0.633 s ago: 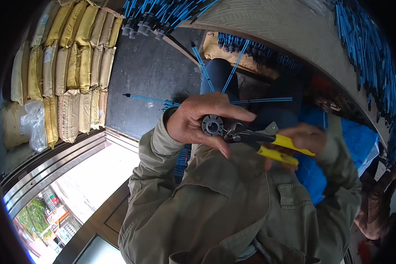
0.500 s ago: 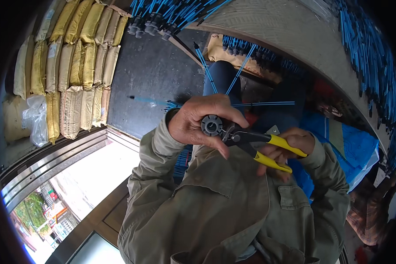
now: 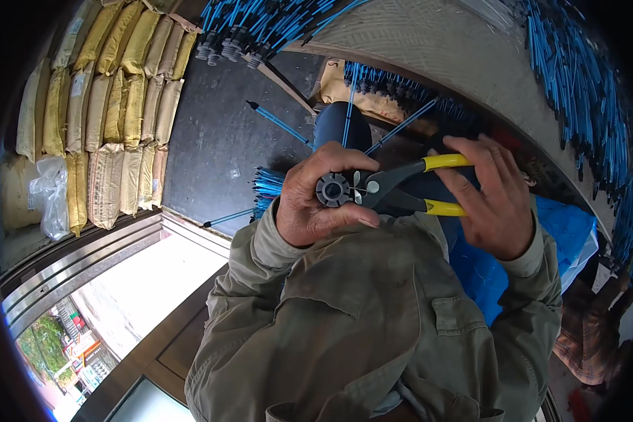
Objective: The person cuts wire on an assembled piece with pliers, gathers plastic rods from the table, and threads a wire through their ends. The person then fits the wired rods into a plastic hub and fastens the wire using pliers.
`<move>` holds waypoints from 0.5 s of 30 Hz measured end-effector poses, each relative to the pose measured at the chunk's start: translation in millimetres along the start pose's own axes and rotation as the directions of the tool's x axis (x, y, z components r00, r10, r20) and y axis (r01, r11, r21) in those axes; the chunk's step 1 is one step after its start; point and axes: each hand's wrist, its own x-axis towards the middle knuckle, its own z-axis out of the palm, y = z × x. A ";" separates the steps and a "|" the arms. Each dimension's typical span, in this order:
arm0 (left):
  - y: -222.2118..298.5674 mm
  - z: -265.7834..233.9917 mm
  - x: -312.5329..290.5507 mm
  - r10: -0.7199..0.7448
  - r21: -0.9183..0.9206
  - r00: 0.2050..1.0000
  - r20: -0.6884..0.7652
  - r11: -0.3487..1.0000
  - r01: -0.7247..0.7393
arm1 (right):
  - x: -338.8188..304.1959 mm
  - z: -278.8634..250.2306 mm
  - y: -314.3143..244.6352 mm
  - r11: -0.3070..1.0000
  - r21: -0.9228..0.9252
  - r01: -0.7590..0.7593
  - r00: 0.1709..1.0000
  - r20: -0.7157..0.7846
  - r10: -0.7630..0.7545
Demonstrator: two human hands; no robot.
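Observation:
My left hand (image 3: 302,204) is closed round a dark, round, slotted hub (image 3: 323,200), whose hollow end faces up between thumb and fingers. Thin blue rods (image 3: 402,129) with black tips fan out from around this hand, and they seem to belong to the hub. My right hand (image 3: 498,200) grips a pair of pliers (image 3: 392,184) with yellow handles, fingers over the grips, which stand apart. The pliers' jaws meet the hub's right side, where a thin wire-like piece shows between them. What the jaws bite on is too small to make out.
Bundles of blue rods hang from a curved grey ledge (image 3: 429,49) at the far right (image 3: 577,105) and the top (image 3: 260,28). Stacked sacks (image 3: 105,186) fill the left, beside a dark board (image 3: 225,126). Blue sheeting (image 3: 563,232) lies beyond my right arm.
The pliers have levelled out and their handles have moved up. My right hand has shifted from under the handles to over them. The hub and its rods have turned in my left hand.

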 end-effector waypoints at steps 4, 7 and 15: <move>-0.6 -1.9 -1.5 -0.023 -0.002 1.000 0.016 1.000 0.023 | -4.1 23.4 -3.3 0.999 0.038 -0.013 0.998 -0.068 0.015; 0.5 -0.2 2.4 -0.017 0.004 1.000 0.017 1.000 0.017 | -5.8 33.9 -5.8 0.994 0.098 -0.042 0.986 -0.157 0.057; 0.8 -1.8 2.9 -0.001 0.014 1.000 -0.004 1.000 0.001 | 2.0 16.6 4.5 0.998 -0.028 0.047 0.993 -0.105 -0.050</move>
